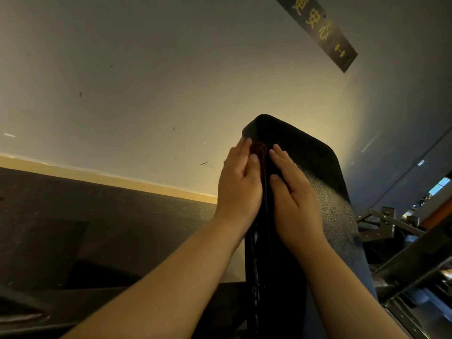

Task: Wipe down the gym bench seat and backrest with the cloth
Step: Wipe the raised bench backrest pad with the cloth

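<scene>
Stretching left of the backrest (325, 167), dark floor (97, 211) and a pale wall (146, 94) leave open room beside its side edge. Against that left edge, near the rounded top corner, the left hand (241, 184) lies with fingers (244, 146) straight and close together, its thumb pinching a dark reddish cloth (259, 149) to the padding. Just right of it the right hand (294, 194) rests flat on the backrest's face, fingers together, while a metal frame (391, 223) crowds the backrest's right side.
</scene>
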A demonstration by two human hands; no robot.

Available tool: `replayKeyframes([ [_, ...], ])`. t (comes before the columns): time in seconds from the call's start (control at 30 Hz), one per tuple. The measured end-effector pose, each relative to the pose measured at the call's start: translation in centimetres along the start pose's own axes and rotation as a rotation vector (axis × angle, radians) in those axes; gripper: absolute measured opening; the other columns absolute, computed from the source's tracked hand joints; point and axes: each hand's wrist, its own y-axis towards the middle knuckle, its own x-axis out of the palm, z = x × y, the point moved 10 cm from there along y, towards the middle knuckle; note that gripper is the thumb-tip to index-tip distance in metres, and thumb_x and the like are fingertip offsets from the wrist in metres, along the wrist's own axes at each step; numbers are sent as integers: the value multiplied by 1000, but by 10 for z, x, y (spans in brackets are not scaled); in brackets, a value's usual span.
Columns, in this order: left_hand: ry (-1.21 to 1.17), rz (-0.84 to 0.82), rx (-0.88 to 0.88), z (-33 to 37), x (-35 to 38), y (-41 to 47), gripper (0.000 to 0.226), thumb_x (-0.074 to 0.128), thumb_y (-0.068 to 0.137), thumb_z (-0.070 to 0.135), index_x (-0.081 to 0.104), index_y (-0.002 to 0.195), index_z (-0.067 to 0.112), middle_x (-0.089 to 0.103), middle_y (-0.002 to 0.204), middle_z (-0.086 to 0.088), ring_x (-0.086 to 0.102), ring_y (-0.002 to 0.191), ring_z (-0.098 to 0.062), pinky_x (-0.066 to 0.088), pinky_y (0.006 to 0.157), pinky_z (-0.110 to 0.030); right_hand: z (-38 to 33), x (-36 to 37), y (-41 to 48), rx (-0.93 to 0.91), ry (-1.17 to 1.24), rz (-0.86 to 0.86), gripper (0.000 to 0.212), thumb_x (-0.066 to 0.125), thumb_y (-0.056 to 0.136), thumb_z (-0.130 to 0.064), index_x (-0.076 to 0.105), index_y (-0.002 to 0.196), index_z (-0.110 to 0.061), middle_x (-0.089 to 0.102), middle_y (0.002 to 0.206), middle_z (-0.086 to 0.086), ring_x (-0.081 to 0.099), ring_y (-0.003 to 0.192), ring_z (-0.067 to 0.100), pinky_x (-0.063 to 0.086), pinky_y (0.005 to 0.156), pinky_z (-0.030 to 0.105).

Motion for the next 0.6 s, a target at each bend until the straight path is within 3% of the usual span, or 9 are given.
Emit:
replayKeyframes([
  [0.2,-48,4,46,-20,-3,-105,47,34,103,44,30,150,46,31,153,33,29,138,15,28,109,-5,0,-1,-1,-16,-24,9,47,40,103,-23,45,148,-37,35,154,-28,24,146,-8,26,123,40],
  [0.27,-89,-12,30,-25,-4,-122,46,35,103,43,32,148,47,34,151,34,31,139,12,32,113,-14,0,-1,-1,-7,-18,10,46,42,105,-20,44,147,-38,35,154,-30,24,145,-9,26,123,38],
  [0.37,-20,-7,20,-18,-1,-76,47,31,104,43,35,151,42,38,152,25,35,139,7,36,118,-31,0,-1,-1,5,-30,-1,46,42,105,-19,45,147,-38,36,154,-29,25,145,-8,27,123,37],
  [0.5,-14,28,-2,-6,0,-18,45,32,109,36,34,154,35,34,158,15,31,145,-2,30,121,-38,-4,-1,0,10,-45,4,46,43,105,-19,46,148,-34,36,156,-24,25,146,-5,26,123,36],
  [0.6,-33,-6,28,-16,5,-64,47,28,108,42,26,155,42,24,161,21,22,146,3,27,123,-39,-5,-3,-3,16,-74,10,45,42,105,-20,46,148,-32,36,157,-22,24,148,-2,26,123,37],
])
